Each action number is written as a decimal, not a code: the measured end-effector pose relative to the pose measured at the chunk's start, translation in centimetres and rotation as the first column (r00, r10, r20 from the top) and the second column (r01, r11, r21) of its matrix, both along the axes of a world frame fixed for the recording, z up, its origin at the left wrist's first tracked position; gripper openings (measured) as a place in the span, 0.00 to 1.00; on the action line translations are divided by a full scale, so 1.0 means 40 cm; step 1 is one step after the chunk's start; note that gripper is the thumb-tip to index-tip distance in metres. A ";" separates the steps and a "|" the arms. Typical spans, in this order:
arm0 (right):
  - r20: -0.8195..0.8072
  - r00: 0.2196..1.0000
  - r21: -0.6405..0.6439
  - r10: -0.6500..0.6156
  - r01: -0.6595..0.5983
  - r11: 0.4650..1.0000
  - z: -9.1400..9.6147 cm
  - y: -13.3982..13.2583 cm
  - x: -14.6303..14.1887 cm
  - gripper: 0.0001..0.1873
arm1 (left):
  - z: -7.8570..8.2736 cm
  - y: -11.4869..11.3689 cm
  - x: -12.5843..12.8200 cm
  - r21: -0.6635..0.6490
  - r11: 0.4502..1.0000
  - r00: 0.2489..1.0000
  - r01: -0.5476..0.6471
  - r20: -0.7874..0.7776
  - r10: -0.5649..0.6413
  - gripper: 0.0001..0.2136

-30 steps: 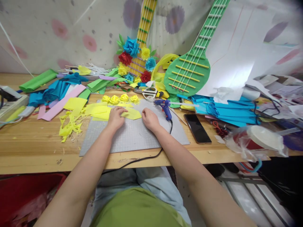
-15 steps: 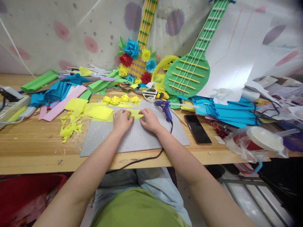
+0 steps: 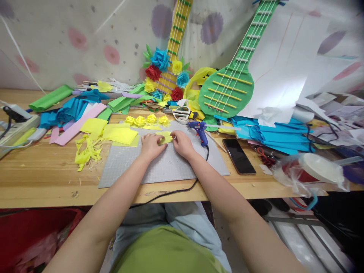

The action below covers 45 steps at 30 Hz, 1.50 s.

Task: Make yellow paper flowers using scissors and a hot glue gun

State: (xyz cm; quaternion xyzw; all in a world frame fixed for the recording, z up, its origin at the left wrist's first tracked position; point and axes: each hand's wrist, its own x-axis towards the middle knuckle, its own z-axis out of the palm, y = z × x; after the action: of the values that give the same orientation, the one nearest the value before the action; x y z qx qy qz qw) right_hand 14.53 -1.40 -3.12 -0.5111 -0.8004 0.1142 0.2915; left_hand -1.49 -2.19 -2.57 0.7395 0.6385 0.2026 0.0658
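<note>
Between my two hands, over the grey cutting mat [image 3: 125,167], is a small piece of yellow crepe paper [image 3: 165,137]. My left hand [image 3: 152,146] has closed thumb and fingers on its left side. On its right edge, the fingers of my right hand [image 3: 182,143] pinch the same piece. A stack of yellow paper sheets [image 3: 121,134] lies left of my left hand, partly over the mat. Several yellow paper flowers [image 3: 140,121] stand in a row just beyond my hands. The blue glue gun [image 3: 201,132] lies right of my right hand, nozzle pointing left.
Farther back are white-handled scissors [image 3: 182,113], a flower-trimmed yellow paper guitar [image 3: 176,38] and a green one [image 3: 224,91]. A phone [image 3: 239,156] and a bagged cup [image 3: 315,168] sit right. The glue gun's black cord [image 3: 167,193] crosses the front edge. Yellow scraps [image 3: 88,151] lie left.
The yellow piece has shifted slightly and now shows at a tilt between my hands, its right side raised. My left hand has moved a little to the right.
</note>
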 end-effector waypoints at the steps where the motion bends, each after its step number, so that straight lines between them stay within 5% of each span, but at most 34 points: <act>1: 0.005 1.000 0.013 0.014 -0.015 1.000 0.002 -0.002 0.000 0.19 | -0.001 0.001 0.000 0.007 1.000 1.000 -0.007 -0.006 0.007 0.13; 11: 0.115 0.993 0.052 -0.007 0.001 0.999 0.008 0.003 -0.025 0.18 | 0.005 0.001 0.013 0.039 0.999 1.000 -0.011 0.011 0.010 0.11; 21: -0.043 0.996 0.037 -0.078 0.080 0.996 0.008 0.009 -0.002 0.17 | 0.007 -0.001 -0.015 0.122 0.990 0.994 -0.072 0.087 0.061 0.06; 31: 0.025 0.997 0.138 0.072 -0.075 0.988 -0.002 0.001 -0.009 0.06 | 0.003 -0.019 0.025 0.268 0.962 0.998 0.059 -0.050 -0.047 0.05; 38: -0.023 0.998 0.031 0.051 -0.050 0.998 -0.011 0.013 0.009 0.03 | 0.001 -0.010 -0.009 0.188 0.982 0.995 -0.035 0.101 0.017 0.06; 45: -0.052 0.998 -0.117 -0.030 0.024 0.993 -0.004 0.010 0.004 0.04 | -0.004 -0.005 -0.021 0.101 0.994 0.996 -0.029 0.088 0.020 0.05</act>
State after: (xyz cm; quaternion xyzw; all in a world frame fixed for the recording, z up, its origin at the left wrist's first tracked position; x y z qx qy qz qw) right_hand 14.67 -1.00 -3.26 -0.5347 -0.7773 0.1705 0.2843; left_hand -2.34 -2.38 -2.73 0.7246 0.6328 0.2677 0.0531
